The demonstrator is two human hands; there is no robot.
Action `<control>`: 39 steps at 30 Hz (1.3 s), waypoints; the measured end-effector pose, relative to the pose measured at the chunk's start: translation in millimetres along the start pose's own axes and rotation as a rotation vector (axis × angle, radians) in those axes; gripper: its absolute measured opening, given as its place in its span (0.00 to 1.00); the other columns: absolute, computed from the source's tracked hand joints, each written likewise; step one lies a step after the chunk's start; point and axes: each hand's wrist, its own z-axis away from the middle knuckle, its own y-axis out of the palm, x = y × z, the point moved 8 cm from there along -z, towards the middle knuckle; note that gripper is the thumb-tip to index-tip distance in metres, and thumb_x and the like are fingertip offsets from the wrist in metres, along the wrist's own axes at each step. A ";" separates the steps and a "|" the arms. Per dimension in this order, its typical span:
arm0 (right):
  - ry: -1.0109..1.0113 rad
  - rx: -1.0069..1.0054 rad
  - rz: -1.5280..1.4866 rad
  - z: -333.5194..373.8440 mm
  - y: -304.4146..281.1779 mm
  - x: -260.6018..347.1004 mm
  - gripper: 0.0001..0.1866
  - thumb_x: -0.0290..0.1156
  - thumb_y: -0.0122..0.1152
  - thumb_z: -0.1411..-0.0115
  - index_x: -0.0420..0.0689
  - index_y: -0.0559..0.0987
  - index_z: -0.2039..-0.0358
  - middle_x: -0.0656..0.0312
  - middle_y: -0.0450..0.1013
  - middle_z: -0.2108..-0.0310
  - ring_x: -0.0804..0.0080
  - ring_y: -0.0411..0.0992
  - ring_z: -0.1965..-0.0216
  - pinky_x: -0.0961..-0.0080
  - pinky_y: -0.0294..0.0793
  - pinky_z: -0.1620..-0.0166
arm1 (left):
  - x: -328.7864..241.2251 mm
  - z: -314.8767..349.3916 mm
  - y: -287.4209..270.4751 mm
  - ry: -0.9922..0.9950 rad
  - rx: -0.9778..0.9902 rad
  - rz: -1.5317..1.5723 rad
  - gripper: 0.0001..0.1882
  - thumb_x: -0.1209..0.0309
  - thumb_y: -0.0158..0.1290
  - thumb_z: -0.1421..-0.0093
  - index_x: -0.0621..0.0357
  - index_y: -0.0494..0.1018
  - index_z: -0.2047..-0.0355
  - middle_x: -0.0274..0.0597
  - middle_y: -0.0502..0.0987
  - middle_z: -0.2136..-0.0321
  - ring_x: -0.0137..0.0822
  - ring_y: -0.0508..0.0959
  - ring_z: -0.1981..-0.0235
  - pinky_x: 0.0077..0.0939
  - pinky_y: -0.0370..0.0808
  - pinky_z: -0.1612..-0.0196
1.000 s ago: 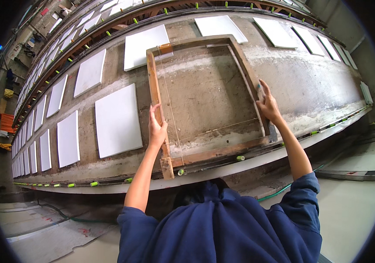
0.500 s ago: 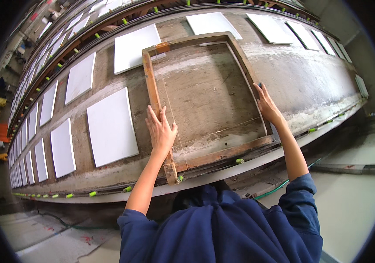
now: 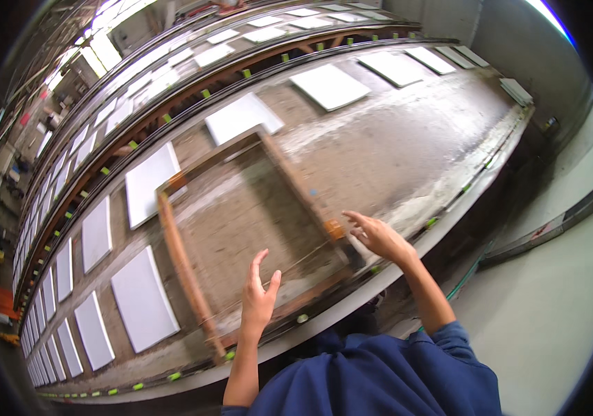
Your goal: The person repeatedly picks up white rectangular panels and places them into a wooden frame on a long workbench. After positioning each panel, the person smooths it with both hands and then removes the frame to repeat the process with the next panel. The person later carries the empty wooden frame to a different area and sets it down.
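Head: frame (image 3: 186,267); right hand (image 3: 382,238) beside

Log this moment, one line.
left hand: open, empty, over wooden frame | right hand: open, empty, near frame's right side | frame: on long table | white panels: on table

Two hands were in view: one left hand (image 3: 258,301) and one right hand (image 3: 379,238). The near table (image 3: 393,139) carried one wooden frame (image 3: 184,263) at its near edge, with two orange patches (image 3: 334,229). Along the far edge, five white panels (image 3: 330,87) lay to the frame's right and one just beyond it. Toward the left end, panels crowded too closely to count; green pegs (image 3: 302,319) edged the table, several at least.
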 end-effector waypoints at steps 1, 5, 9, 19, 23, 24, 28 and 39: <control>0.009 -0.084 -0.016 12.4 -16.1 -16.5 0.20 0.30 0.50 0.41 0.44 0.66 0.47 0.48 0.71 0.56 0.52 0.67 0.52 0.64 0.66 0.50 | -18.5 -6.5 24.9 0.034 -0.002 0.032 0.21 0.69 0.49 0.42 0.58 0.63 0.48 0.48 0.69 0.51 0.44 0.68 0.47 0.33 0.62 0.44; -0.031 -0.506 0.257 67.1 -92.0 -75.2 0.18 0.23 0.52 0.46 0.43 0.71 0.53 0.54 0.71 0.59 0.61 0.66 0.51 0.63 0.62 0.46 | -102.4 -35.8 133.6 0.204 0.200 0.147 0.16 0.72 0.48 0.42 0.60 0.68 0.53 0.46 0.72 0.54 0.44 0.70 0.50 0.30 0.64 0.46; 0.095 -0.558 0.351 93.0 -126.8 -124.4 0.18 0.33 0.56 0.47 0.43 0.72 0.55 0.54 0.67 0.53 0.58 0.61 0.46 0.59 0.53 0.40 | -130.4 -63.4 238.6 0.426 0.397 0.010 0.19 0.73 0.49 0.44 0.59 0.65 0.50 0.49 0.69 0.52 0.47 0.69 0.50 0.33 0.64 0.47; -0.013 -0.301 -0.016 77.2 -81.5 -158.2 0.17 0.31 0.37 0.43 0.44 0.73 0.58 0.55 0.70 0.58 0.61 0.66 0.52 0.58 0.52 0.40 | -106.2 -71.1 317.1 0.366 0.582 -0.201 0.20 0.70 0.49 0.43 0.60 0.65 0.51 0.50 0.68 0.57 0.48 0.70 0.55 0.36 0.67 0.51; -0.030 -0.205 0.054 74.0 -109.2 -150.0 0.15 0.33 0.47 0.43 0.43 0.72 0.57 0.54 0.69 0.57 0.57 0.66 0.52 0.60 0.56 0.41 | -95.4 -77.1 314.5 0.242 0.567 -0.079 0.18 0.71 0.49 0.43 0.58 0.65 0.51 0.49 0.68 0.57 0.45 0.72 0.57 0.35 0.68 0.53; -0.029 -0.177 0.070 72.2 -126.1 -139.6 0.15 0.34 0.50 0.43 0.42 0.72 0.56 0.54 0.69 0.56 0.57 0.66 0.51 0.61 0.58 0.42 | -95.7 -78.9 313.8 0.209 0.578 -0.037 0.18 0.71 0.49 0.43 0.58 0.65 0.51 0.49 0.68 0.57 0.46 0.71 0.56 0.35 0.68 0.53; 0.002 -0.228 0.044 54.0 -196.8 -146.8 0.16 0.30 0.58 0.46 0.43 0.72 0.56 0.53 0.69 0.56 0.56 0.66 0.51 0.66 0.64 0.47 | -103.6 -85.7 301.2 0.134 0.500 0.045 0.18 0.71 0.49 0.43 0.57 0.65 0.51 0.50 0.69 0.57 0.45 0.72 0.58 0.35 0.69 0.54; 0.039 -0.424 0.444 35.2 -317.6 -336.3 0.18 0.30 0.56 0.47 0.44 0.71 0.54 0.53 0.66 0.52 0.55 0.60 0.46 0.61 0.57 0.44 | -169.9 -138.9 369.1 -0.067 0.088 0.280 0.20 0.67 0.48 0.41 0.58 0.65 0.49 0.46 0.70 0.53 0.39 0.70 0.51 0.31 0.63 0.47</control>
